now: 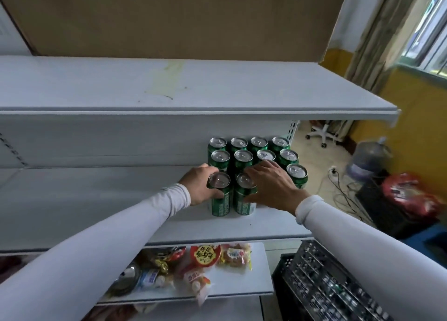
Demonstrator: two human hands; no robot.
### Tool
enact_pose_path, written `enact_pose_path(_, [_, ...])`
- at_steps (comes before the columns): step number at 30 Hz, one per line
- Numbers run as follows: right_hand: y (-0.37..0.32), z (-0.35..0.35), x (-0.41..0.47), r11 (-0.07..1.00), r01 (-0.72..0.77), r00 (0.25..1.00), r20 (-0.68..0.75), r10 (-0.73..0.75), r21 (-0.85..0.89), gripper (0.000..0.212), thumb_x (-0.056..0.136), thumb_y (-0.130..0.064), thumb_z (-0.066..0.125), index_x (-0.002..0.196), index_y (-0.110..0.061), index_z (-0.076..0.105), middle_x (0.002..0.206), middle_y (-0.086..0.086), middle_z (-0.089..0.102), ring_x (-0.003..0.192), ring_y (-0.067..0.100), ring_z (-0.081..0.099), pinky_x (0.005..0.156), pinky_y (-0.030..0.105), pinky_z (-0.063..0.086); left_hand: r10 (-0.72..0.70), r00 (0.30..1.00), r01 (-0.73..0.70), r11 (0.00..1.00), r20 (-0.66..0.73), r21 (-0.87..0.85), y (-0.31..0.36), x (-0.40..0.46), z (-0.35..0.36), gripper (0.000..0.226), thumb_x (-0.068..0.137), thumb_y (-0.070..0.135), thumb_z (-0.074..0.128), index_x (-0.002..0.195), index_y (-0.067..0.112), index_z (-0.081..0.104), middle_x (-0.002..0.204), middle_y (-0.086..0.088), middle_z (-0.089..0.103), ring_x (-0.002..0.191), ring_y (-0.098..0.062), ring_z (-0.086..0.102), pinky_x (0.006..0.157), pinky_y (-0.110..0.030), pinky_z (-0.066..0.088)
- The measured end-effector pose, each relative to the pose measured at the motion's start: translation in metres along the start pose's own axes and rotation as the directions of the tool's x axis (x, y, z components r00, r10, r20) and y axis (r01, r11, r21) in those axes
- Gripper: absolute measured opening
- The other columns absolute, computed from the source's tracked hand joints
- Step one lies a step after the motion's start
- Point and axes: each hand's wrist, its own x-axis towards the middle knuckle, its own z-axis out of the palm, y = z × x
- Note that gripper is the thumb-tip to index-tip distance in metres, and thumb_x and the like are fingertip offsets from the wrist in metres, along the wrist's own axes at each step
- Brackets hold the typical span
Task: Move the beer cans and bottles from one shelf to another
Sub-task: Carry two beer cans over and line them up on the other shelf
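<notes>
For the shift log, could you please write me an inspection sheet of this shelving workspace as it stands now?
Surface: white middle shelf, bare to the left of the cans; upper shelf shows a yellowish stain.
Job's things: green beer cans upright in rows at the middle shelf's right end; no bottles seen.
Clutter: snack packets on the lower shelf.
Grips: left hand curled round the front-left can; right hand over the front-middle can, thumb against its side.
Cables: black cords on the floor at right.
Surroundings: black crate, water jug, red bag, office chair base, curtained window.
</notes>
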Motion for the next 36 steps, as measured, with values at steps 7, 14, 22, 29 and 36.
enact_pose_path(7, [0.014,0.001,0.016,0.988,-0.055,0.998,0.028,0.051,0.145,0.066,0.069,-0.062,0.076,0.113,-0.016,0.059,0.109,0.002,0.065,0.102,0.023,0.056,0.082,0.033,0.046,-0.033,0.999,0.033,0.999,-0.020,-0.001,0.006,0.016,0.002,0.053,0.069,0.029,0.082,0.111,0.007,0.058,0.108,-0.015,0.055,0.100,-0.031,0.057,0.086,-0.034,0.046])
enact_pose_path(14, [0.017,0.002,0.018,0.977,-0.102,0.994,0.054,0.093,0.186,0.076,0.070,-0.060,0.077,0.129,-0.016,0.054,0.114,0.002,0.063,0.103,0.023,0.056,0.080,0.032,0.049,-0.051,0.998,0.051,0.998,-0.025,0.019,0.004,0.021,0.004,0.058,0.071,0.033,0.081,0.118,0.008,0.057,0.112,-0.013,0.054,0.102,-0.030,0.057,0.088,-0.035,0.046])
enact_pose_path(22, [0.019,0.002,0.014,0.970,-0.108,0.993,0.073,0.094,0.217,0.084,0.070,-0.062,0.076,0.136,-0.018,0.050,0.121,0.003,0.062,0.111,0.025,0.054,0.085,0.033,0.045,-0.101,0.995,0.101,0.995,-0.019,-0.004,0.008,0.009,0.000,0.067,0.071,0.035,0.081,0.124,0.006,0.052,0.117,-0.015,0.053,0.108,-0.029,0.055,0.091,-0.033,0.045])
enact_pose_path(29, [0.011,-0.014,0.018,0.949,-0.062,0.996,-0.035,0.077,0.310,0.066,0.080,-0.061,0.065,0.133,-0.022,0.056,0.116,0.005,0.066,0.103,0.027,0.061,0.080,0.036,0.050,-0.180,0.984,0.180,0.976,-0.013,0.123,-0.011,-0.029,-0.021,0.073,0.079,0.042,0.072,0.138,0.010,0.042,0.133,-0.011,0.049,0.121,-0.026,0.050,0.100,-0.029,0.039])
enact_pose_path(36, [-0.090,-0.039,0.055,0.964,0.027,0.995,0.082,-0.051,0.264,0.050,0.084,-0.058,0.062,0.120,-0.024,0.061,0.124,0.000,0.062,0.113,0.024,0.059,0.086,0.029,0.044,-0.236,0.972,0.233,0.956,-0.005,0.178,-0.051,-0.104,-0.072,0.062,0.085,0.047,0.064,0.135,0.016,0.047,0.140,-0.007,0.044,0.125,-0.024,0.047,0.104,-0.028,0.036])
